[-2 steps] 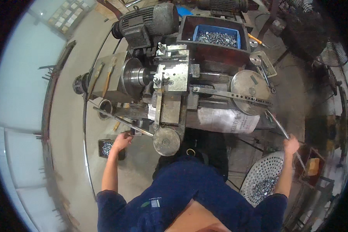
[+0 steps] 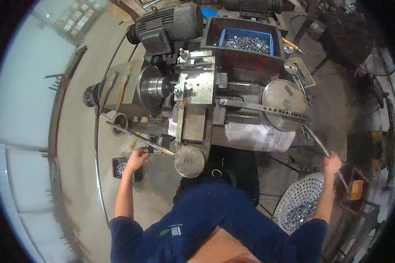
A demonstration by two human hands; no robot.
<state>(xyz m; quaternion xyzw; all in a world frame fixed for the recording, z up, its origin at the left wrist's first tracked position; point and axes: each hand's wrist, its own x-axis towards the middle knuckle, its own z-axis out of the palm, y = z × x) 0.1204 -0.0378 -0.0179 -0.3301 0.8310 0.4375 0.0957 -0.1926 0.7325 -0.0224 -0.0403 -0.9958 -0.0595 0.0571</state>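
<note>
By the wheel [image 2: 294, 94], the right hand [image 2: 332, 162] gripped a stiff-looking bar [image 2: 317, 140], likely best held midway; the left hand [image 2: 137, 160] was hard to tell.

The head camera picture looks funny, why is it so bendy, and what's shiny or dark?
Head view: the fisheye lens bends straight edges near the rim; the corners are black; glare brightens the flat metal block; the lever in the right hand shines; the upper right looks dim.

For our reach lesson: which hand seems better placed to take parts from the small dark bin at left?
Probably the left hand: it appears near that bin, while the right hand grips a metal lever well away.
</note>
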